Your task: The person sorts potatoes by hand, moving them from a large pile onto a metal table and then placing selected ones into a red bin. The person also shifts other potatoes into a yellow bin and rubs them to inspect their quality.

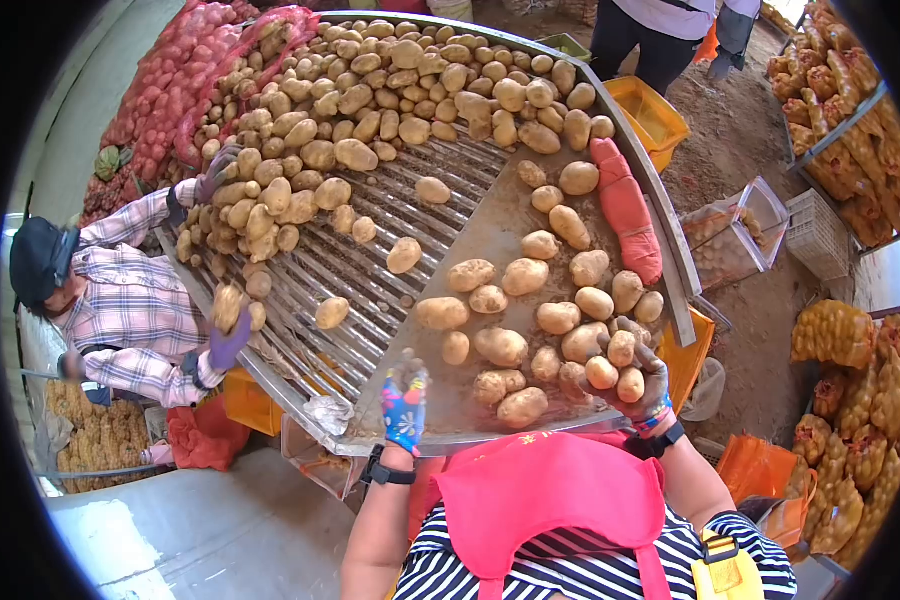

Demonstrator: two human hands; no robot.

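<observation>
My left hand (pixel 405 402), in a blue patterned glove with grey fingers, is over the bare metal at the table's near edge. Its fingers look apart and slightly blurred, with nothing seen in them. On the right, my right hand (pixel 652 378), in a soiled dark glove, curls around a few small potatoes (pixel 622 349); its palm is partly hidden. Loose potatoes (pixel 501 347) are spread over the flat metal sheet (pixel 395 385) between my hands. A large heap of potatoes (pixel 355 155) covers the far part of the slatted sorting table (pixel 370 270).
A co-worker (pixel 135 300) in a plaid shirt handles potatoes at the left edge. A rolled red mesh bag (pixel 625 210) lies along the right rim. Yellow crates (pixel 650 115) and filled sacks (pixel 840 130) stand beyond. Another person (pixel 660 30) stands at the back.
</observation>
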